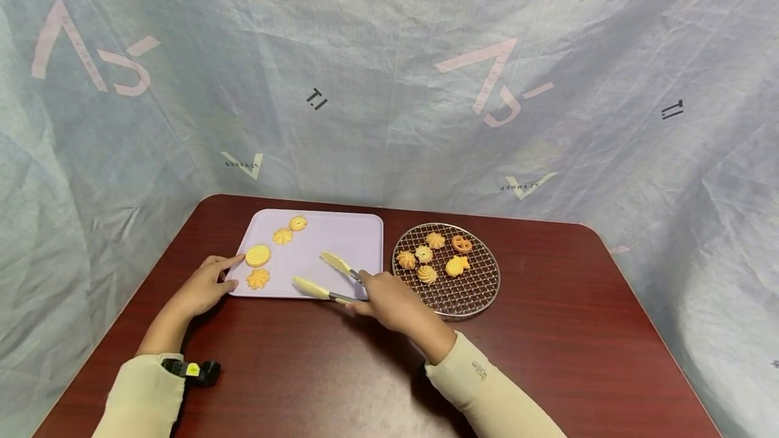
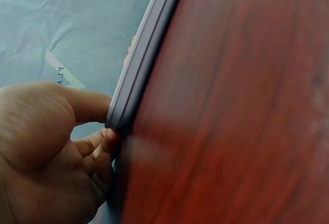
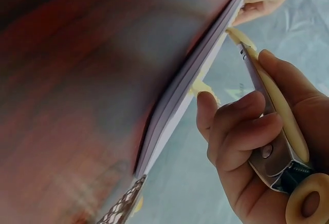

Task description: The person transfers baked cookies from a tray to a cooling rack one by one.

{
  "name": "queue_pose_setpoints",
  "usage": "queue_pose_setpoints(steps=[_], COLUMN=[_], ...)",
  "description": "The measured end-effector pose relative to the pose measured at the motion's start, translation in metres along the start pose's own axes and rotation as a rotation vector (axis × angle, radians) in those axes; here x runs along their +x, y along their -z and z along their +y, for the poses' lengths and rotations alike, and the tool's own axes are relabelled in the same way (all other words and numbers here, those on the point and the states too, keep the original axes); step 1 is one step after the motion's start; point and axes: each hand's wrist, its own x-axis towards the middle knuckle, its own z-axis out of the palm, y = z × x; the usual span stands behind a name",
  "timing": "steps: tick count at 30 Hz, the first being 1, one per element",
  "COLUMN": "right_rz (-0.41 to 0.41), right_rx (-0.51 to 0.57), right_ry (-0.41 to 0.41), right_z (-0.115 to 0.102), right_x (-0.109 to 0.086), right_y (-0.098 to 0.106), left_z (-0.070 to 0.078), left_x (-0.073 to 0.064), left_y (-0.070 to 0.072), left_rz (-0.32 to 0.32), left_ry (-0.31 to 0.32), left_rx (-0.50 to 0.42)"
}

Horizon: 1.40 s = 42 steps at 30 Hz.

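My right hand (image 1: pixel 389 299) holds a pair of tongs (image 3: pixel 280 126) with pale yellow tips, their arms spread apart over the right front part of the lilac tray (image 1: pixel 341 235). Nothing lies between the tips. At the tray's left side, my left hand (image 1: pixel 203 286) holds the rim near the front corner, with thumb and fingers against it. Close to those fingers, a round yellow cookie (image 1: pixel 258 255) and a flower-shaped cookie (image 1: pixel 258 279) lie on the tray. Farther back are a scalloped cookie (image 1: pixel 282 236) and a ring-like cookie (image 1: pixel 297 223).
Right of the tray stands a round wire rack (image 1: pixel 468 296). It bears several cookies, among them a pretzel (image 1: pixel 461 244), a fish-shaped cookie (image 1: pixel 457 265) and a swirl cookie (image 1: pixel 427 275). All stands on a dark red wooden table (image 1: pixel 548 330), with a grey cloth (image 1: pixel 389 120) behind.
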Motion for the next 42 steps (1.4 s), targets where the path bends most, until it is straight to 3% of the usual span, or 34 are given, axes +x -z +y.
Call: queue_pose_setpoints(steps=[10,25,35,42], right_rz=[-0.051,-0.12,-0.138,-0.069], right_rx=[-0.007,0.039,-0.08,-0.198], right_ry=[-0.024,0.031,-0.007,-0.037], right_z=[-0.014,-0.038,-0.059,-0.068], right_x=[0.021,0.046,0.062,0.065], right_y=[-0.003,-0.009,-0.014,-0.023], left_z=[0.0,-0.001,-0.002,-0.004], left_x=[-0.001,-0.001,-0.001,0.0], left_y=[0.0,-0.001,0.0,-0.001], left_rz=[-0.002,0.008,0.0,0.002], left_ry=[0.003,-0.017,-0.018,-0.014], left_rx=[-0.003,0.003,0.0,0.005])
